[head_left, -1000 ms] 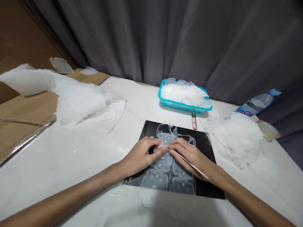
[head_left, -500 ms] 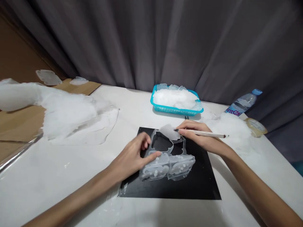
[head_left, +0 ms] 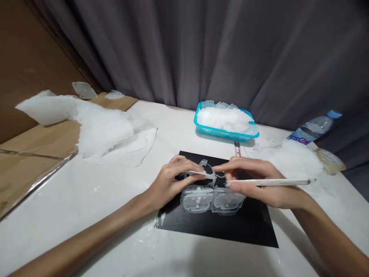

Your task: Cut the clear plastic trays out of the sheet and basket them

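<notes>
My left hand [head_left: 180,177] pinches a thin, whitish translucent piece [head_left: 197,174], held edge-on above the black mat [head_left: 207,227]. Opposite it, my right hand [head_left: 250,179] grips a slim pale stick tool [head_left: 276,182] that points out to the right; its working end is hidden by the fingers. The right forefinger reaches toward the far edge of the translucent piece; whether it touches I cannot tell. Below both hands, a clear plastic sheet with moulded shapes [head_left: 198,201] and small white dots lies on the mat. Behind the fingers is a curled transparent cut-out edge [head_left: 204,163].
A turquoise basket [head_left: 227,133] of white fluffy material stands at the back. Dark-tipped sticks [head_left: 237,148] lie before it. White wadding [head_left: 106,129] covers cardboard [head_left: 52,142] at left. A water bottle [head_left: 315,127], more wadding [head_left: 300,159] and a tape roll [head_left: 330,159] are right.
The whitish piece has passed from beside the tool's tip into my left fingers. Both hands have come together over the mat, and the view has shifted slightly left.
</notes>
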`<action>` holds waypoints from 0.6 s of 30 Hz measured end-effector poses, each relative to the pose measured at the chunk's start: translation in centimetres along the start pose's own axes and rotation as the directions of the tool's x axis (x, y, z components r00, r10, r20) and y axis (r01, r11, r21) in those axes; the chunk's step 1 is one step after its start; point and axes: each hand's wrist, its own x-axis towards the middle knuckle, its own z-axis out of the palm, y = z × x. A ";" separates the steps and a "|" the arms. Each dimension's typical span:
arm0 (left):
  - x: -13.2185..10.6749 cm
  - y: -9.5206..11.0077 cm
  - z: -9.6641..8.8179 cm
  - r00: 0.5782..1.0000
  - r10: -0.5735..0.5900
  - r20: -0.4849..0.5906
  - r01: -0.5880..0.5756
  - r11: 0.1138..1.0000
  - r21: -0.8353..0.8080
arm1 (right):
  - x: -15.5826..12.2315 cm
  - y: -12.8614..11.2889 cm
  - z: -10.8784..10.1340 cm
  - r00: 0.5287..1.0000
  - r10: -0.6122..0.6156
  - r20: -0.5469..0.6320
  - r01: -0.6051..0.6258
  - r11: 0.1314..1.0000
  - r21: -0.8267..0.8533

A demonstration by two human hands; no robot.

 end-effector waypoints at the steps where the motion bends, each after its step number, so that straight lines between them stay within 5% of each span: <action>1: 0.1 0.1 -0.2 1.000 0.004 -0.011 -0.004 1.000 -0.001 | -0.2 0.1 -0.3 0.999 -0.007 -0.034 0.007 1.000 -0.011; 8: 0.5 1.0 -1.2 0.995 -0.076 -0.063 0.075 0.997 -0.030 | 0.3 3.5 1.4 0.909 -0.060 -0.413 -0.071 0.953 -0.295; 13: 0.4 1.5 -0.7 0.960 -0.268 -0.076 0.259 0.959 -0.120 | 0.6 5.6 3.4 0.936 -0.139 -0.323 -0.084 0.804 -0.589; 18: 0.7 2.0 0.2 0.854 -0.515 -0.073 0.441 0.791 -0.425 | 0.6 4.9 4.3 0.986 -0.035 -0.162 -0.030 0.925 -0.379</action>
